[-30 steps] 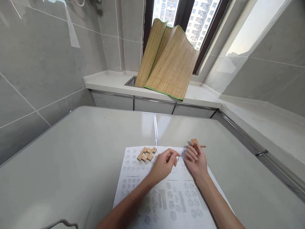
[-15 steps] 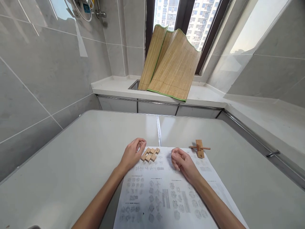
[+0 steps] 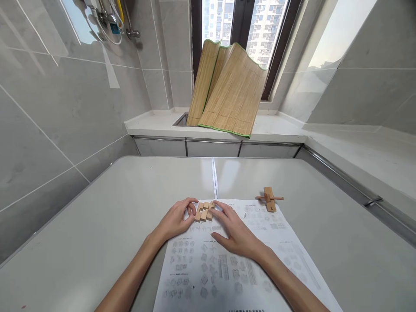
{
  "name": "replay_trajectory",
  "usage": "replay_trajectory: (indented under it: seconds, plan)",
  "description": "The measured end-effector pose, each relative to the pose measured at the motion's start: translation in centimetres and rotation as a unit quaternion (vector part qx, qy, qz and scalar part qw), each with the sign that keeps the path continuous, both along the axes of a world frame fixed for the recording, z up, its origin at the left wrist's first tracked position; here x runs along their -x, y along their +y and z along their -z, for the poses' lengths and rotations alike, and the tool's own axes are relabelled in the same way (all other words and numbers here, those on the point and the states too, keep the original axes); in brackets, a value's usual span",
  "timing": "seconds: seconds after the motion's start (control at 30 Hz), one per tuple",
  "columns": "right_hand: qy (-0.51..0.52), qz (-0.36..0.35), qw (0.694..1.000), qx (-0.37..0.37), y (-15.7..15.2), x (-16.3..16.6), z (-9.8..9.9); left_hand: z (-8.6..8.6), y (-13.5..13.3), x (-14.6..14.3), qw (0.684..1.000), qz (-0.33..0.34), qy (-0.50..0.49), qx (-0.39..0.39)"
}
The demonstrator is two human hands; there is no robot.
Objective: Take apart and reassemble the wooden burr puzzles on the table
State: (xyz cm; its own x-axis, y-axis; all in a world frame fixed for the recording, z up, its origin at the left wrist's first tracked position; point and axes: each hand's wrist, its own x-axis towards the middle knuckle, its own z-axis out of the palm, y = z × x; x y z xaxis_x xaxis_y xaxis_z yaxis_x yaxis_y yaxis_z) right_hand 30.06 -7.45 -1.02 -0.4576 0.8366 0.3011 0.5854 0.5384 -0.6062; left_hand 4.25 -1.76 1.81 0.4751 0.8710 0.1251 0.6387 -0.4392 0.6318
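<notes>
A small cluster of light wooden puzzle blocks (image 3: 204,212) lies on the printed paper sheet (image 3: 182,264), with a gap showing in its middle. My left hand (image 3: 177,220) is at the cluster's left side, fingers bent, thumb and index finger apart at its edge. From the right, my right hand (image 3: 234,232) reaches in with fingers stretched and thumb spread. Its fingertips are at the right-hand blocks, and they partly cover them. Neither hand has lifted anything. Further right, a crossed wooden piece (image 3: 269,200) with a stick through it rests at the sheet's upper right edge.
The sheet lies on a pale table (image 3: 97,225) with a seam down its far half. Beyond stands a white ledge (image 3: 152,123) carrying a folded bamboo mat (image 3: 232,95) before the window. Grey tiled walls flank the table, and a metal rail (image 3: 338,175) runs along the right.
My right hand has moved left to the blocks and its fingers have opened out. My left hand has shifted slightly, its thumb now lower. The blocks sit in a more upright, tighter arrangement.
</notes>
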Motion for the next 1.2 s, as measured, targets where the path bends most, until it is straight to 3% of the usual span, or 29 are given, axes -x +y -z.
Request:
replay_trajectory:
  seconds: [0.2,0.47,0.97,1.1,1.2]
  plan:
    - [0.055,0.023,0.998,-0.005,0.5,-0.6,0.0,-0.6,0.4,-1.5,1.000,-0.007,-0.016,0.019]
    - [0.060,0.018,0.998,-0.024,0.6,-0.4,-0.2,-0.7,1.0,-1.6,0.998,0.040,0.050,-0.006]
    - [0.064,0.073,0.995,-0.022,0.7,0.5,0.1,0.2,1.1,-0.1,0.991,-0.002,-0.101,0.091]
    - [0.152,0.129,0.978,0.055,0.9,0.3,0.2,0.1,0.6,-0.5,0.987,-0.026,-0.134,0.083]
    - [0.289,0.116,0.936,0.164,1.1,0.2,-0.3,0.0,-0.2,-1.3,0.986,-0.033,-0.140,0.082]
